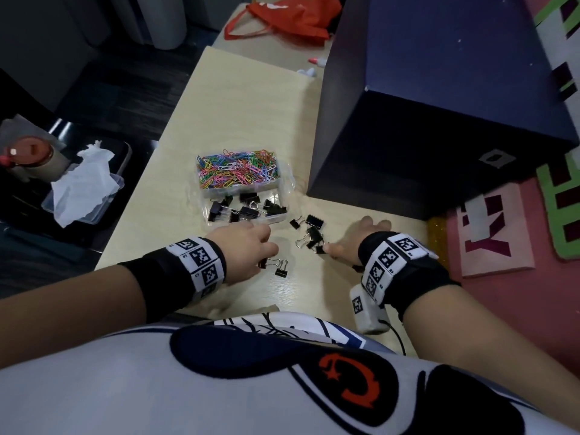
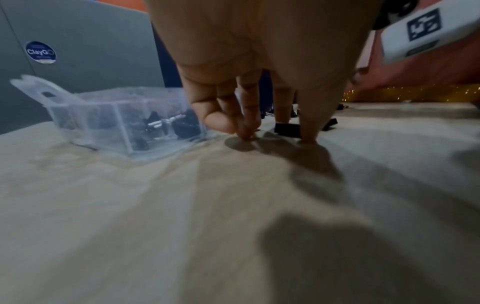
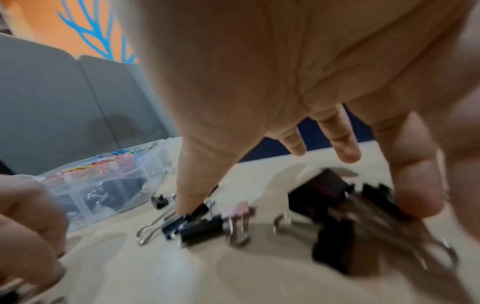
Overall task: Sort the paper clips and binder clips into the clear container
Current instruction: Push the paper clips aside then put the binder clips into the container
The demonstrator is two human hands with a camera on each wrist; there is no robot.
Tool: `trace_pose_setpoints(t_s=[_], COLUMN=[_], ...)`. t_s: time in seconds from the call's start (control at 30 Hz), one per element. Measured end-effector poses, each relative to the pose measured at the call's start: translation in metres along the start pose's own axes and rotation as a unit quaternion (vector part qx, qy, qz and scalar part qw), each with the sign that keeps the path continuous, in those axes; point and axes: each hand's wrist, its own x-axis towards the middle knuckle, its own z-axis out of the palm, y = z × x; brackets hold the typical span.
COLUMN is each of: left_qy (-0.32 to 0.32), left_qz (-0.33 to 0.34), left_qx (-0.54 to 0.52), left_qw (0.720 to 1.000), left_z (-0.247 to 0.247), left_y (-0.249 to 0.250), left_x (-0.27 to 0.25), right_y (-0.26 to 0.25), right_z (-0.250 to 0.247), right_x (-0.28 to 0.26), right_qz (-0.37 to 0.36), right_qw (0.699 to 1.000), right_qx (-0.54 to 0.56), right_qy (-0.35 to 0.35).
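Observation:
A clear container (image 1: 284, 183) stands mid-table, its far compartment full of coloured paper clips (image 1: 238, 169) and its near one holding several black binder clips (image 1: 248, 210). More loose binder clips (image 1: 310, 233) lie in front of it. My left hand (image 1: 265, 252) is curled down at the table, thumb and forefinger pinched together (image 2: 241, 131) at one of two small binder clips (image 1: 273, 265). My right hand (image 1: 348, 235) is spread over the loose pile, thumb tip (image 3: 187, 207) on a small clip and forefinger (image 3: 415, 203) on a larger black clip (image 3: 324, 191).
A big dark blue box (image 1: 439, 120) stands right behind the loose clips. A red bag (image 1: 292, 17) lies at the table's far end. Left of the table, a plastic tray with crumpled tissue (image 1: 81, 183) rests on a black seat. Pink boards (image 1: 496, 227) lie to the right.

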Motion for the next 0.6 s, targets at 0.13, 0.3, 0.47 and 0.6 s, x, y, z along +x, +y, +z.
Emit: trace_pose_setpoints(t_s=[0.13, 0.3, 0.47, 0.6], left_qy=[-0.009, 0.02, 0.117, 0.195], left_qz=[-0.033, -0.069, -0.082, -0.109], left_qx=[-0.017, -0.049, -0.076, -0.108], left_qw=[0.999, 0.996, 0.987, 0.969], left_z=[-0.002, -0.005, -0.008, -0.01], left_y=[0.007, 0.016, 0.022, 0.012], left_x=[0.004, 0.006, -0.001, -0.012], right_y=[-0.001, -0.008, -0.003, -0.004], right_z=[0.005, 0.012, 0.015, 0.015], right_x=[-0.024, -0.03, -0.028, -0.027], right_qz=[-0.027, -0.151, -0.232, -0.233], right_qw=[0.998, 0.98, 0.959, 0.956], right_qx=[0.061, 0.113, 0.131, 0.13], right_qy=[0.001, 0.062, 0.093, 0.118])
